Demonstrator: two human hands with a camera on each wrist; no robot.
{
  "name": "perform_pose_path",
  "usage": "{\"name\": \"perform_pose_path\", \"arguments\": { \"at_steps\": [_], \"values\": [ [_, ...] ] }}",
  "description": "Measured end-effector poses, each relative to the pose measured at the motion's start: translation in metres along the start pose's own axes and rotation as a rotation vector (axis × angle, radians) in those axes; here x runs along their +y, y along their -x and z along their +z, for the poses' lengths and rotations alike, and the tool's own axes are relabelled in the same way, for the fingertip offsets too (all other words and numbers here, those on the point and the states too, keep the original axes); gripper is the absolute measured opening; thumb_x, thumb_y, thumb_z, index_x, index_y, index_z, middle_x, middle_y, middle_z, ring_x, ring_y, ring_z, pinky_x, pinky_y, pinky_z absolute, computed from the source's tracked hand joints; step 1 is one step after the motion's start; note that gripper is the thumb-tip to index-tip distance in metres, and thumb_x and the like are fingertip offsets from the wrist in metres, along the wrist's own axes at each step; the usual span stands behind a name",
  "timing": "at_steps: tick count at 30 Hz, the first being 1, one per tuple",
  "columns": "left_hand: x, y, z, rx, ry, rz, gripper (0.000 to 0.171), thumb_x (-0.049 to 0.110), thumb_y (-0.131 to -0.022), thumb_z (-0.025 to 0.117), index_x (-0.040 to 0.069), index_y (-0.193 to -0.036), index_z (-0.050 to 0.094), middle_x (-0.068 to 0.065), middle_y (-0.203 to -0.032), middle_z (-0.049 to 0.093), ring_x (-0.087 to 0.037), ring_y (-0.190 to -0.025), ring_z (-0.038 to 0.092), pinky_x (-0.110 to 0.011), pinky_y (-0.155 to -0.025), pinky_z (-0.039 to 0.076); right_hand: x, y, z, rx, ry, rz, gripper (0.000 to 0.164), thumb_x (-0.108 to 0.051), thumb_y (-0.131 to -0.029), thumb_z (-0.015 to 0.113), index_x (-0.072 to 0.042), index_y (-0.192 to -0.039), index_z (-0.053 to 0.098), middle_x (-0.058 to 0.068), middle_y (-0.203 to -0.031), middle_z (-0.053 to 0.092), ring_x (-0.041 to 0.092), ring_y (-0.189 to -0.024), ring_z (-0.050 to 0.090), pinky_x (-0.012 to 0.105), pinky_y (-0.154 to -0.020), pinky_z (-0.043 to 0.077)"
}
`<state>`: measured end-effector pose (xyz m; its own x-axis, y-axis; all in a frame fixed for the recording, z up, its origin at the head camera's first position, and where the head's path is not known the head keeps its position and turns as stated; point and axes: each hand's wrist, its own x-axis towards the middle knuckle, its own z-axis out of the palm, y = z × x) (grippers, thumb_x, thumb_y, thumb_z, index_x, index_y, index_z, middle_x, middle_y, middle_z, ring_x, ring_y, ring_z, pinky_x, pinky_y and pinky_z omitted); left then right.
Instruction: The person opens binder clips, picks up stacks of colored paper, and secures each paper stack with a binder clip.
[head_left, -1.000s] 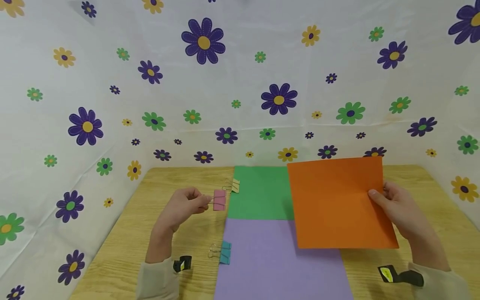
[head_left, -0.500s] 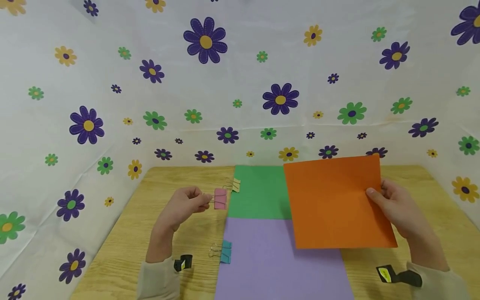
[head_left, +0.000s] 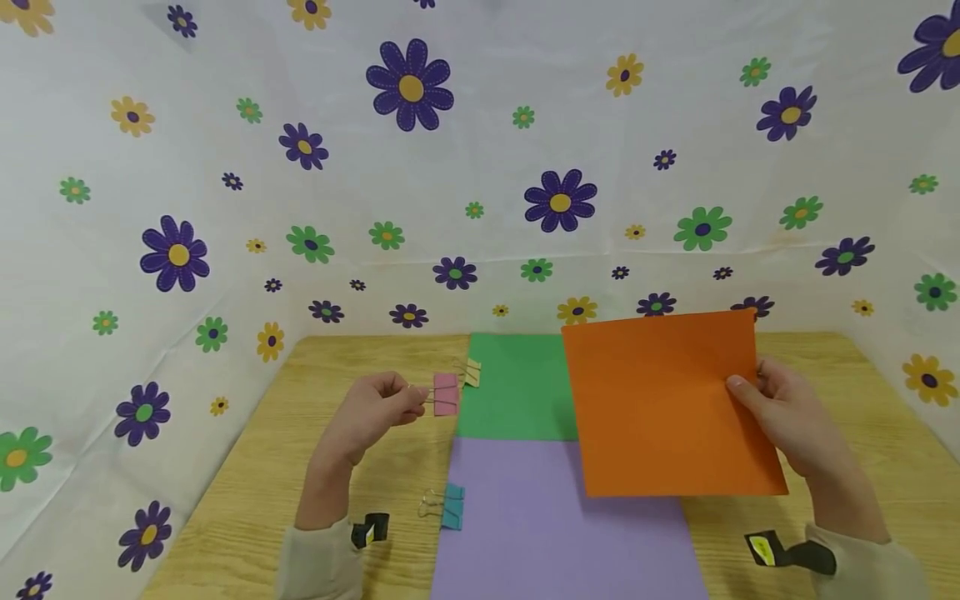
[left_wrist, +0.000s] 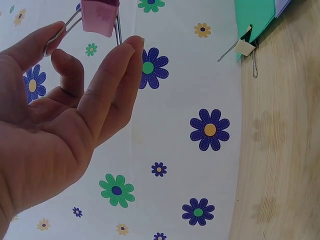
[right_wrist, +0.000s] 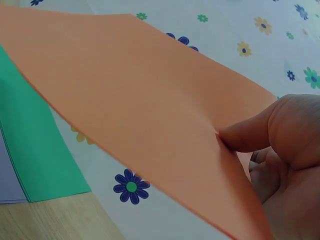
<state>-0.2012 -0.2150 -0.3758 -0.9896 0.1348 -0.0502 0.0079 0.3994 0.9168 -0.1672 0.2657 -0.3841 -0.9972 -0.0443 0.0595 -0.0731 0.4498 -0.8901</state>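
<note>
My left hand pinches the wire handles of a pink binder clip between thumb and fingers. In the left wrist view the handles of the pink binder clip spread from thumb to fingertips. My right hand grips the right edge of an orange paper sheet, thumb on its front face. The sheet is raised and tilted, overlapping a green sheet and a purple sheet in the head view. A yellow binder clip sits on the green sheet's left edge, a teal binder clip on the purple sheet's.
The sheets lie on a wooden table. White cloth with printed flowers walls in its back and both sides. Dark straps with yellow marks show at both wrists.
The left hand has shifted slightly right with the pink binder clip, closer to the paper's left edge. The orange sheet has drifted a little left in the right hand.
</note>
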Motion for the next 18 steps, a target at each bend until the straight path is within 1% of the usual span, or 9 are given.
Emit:
{"name": "perform_pose_path", "arguments": {
  "at_steps": [5, 9, 13, 15, 18],
  "values": [
    [0.002, 0.001, 0.003, 0.019, -0.002, -0.008, 0.028, 0.023, -0.095, 0.067, -0.001, -0.084, 0.058, -0.013, -0.093, 0.066, -0.026, -0.09, 0.066, -0.037, -0.089, 0.056, 0.002, 0.0, 0.0, -0.001, 0.003, 0.011, 0.049, -0.018, -0.108, 0.039, 0.015, -0.143, 0.03, 0.025, -0.115, 0.06, 0.01, -0.08, 0.064, 0.028, -0.069, 0.057],
    [0.005, 0.002, 0.008, 0.037, -0.009, 0.008, 0.027, 0.024, -0.095, 0.067, 0.0, -0.085, 0.059, -0.011, -0.089, 0.064, -0.025, -0.089, 0.063, -0.036, -0.09, 0.054, 0.002, 0.001, -0.001, 0.003, 0.0, 0.014, 0.049, -0.018, -0.108, 0.039, 0.015, -0.144, 0.029, 0.022, -0.113, 0.061, 0.009, -0.08, 0.064, 0.028, -0.07, 0.057],
    [0.008, 0.002, 0.013, 0.065, -0.007, 0.031, 0.027, 0.026, -0.097, 0.065, 0.002, -0.088, 0.057, -0.008, -0.087, 0.059, -0.027, -0.089, 0.055, -0.035, -0.082, 0.046, 0.001, 0.001, 0.0, 0.004, -0.013, 0.01, 0.049, -0.018, -0.108, 0.04, 0.014, -0.143, 0.03, 0.019, -0.111, 0.062, 0.011, -0.08, 0.065, 0.029, -0.07, 0.057],
    [0.009, 0.002, 0.014, 0.08, 0.008, 0.035, 0.026, 0.026, -0.098, 0.063, 0.002, -0.089, 0.057, -0.007, -0.088, 0.056, -0.027, -0.089, 0.052, -0.035, -0.078, 0.042, 0.001, 0.001, 0.001, -0.001, -0.022, 0.0, 0.048, -0.018, -0.108, 0.039, 0.013, -0.143, 0.031, 0.021, -0.113, 0.061, 0.01, -0.081, 0.065, 0.029, -0.07, 0.057],
    [0.01, 0.003, 0.015, 0.098, 0.032, 0.044, 0.025, 0.025, -0.098, 0.062, 0.002, -0.091, 0.056, -0.006, -0.089, 0.055, -0.024, -0.09, 0.051, -0.033, -0.077, 0.041, 0.002, 0.0, 0.005, -0.01, -0.033, -0.026, 0.046, -0.016, -0.108, 0.038, 0.013, -0.144, 0.03, 0.027, -0.118, 0.059, 0.009, -0.083, 0.066, 0.028, -0.072, 0.057]
  ]
}}
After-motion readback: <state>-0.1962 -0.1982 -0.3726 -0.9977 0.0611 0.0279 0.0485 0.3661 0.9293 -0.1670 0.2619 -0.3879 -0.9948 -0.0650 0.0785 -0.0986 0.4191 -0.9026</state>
